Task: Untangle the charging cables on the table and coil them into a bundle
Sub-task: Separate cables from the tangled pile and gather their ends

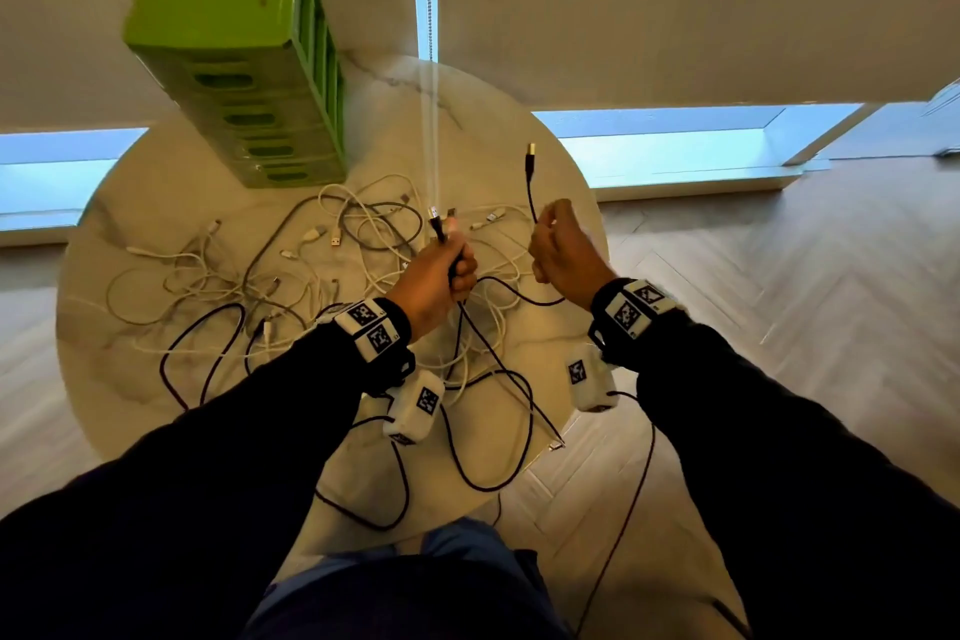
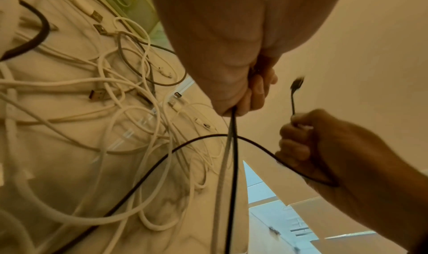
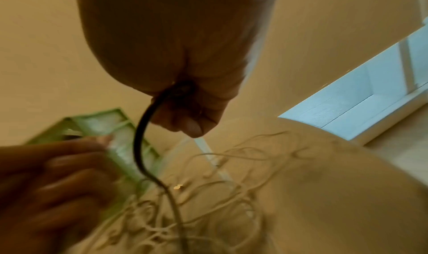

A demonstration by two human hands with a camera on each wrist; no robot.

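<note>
**A:** What lay furthest left of the hands?

**B:** A green slotted box point(image 1: 234, 42) stood on the round marble table point(image 1: 119, 379), beyond and to the left of the left hand point(image 1: 434, 276). Between the box and that hand, a tangle of white cables point(image 1: 363, 224) sprawled on the tabletop.

**A:** And the left hand itself?

**B:** It was clenched round a bunch of dark cable ends point(image 1: 441, 226), plugs poking up past the knuckles, the cords hanging below the fist.

**A:** The right hand point(image 1: 563, 252)?

**B:** Fisted round one black cable point(image 1: 531, 192). Its plug point(image 1: 531, 152) stood above the fist; the cord drooped from underneath across toward the left hand, in the air above the table.
</note>
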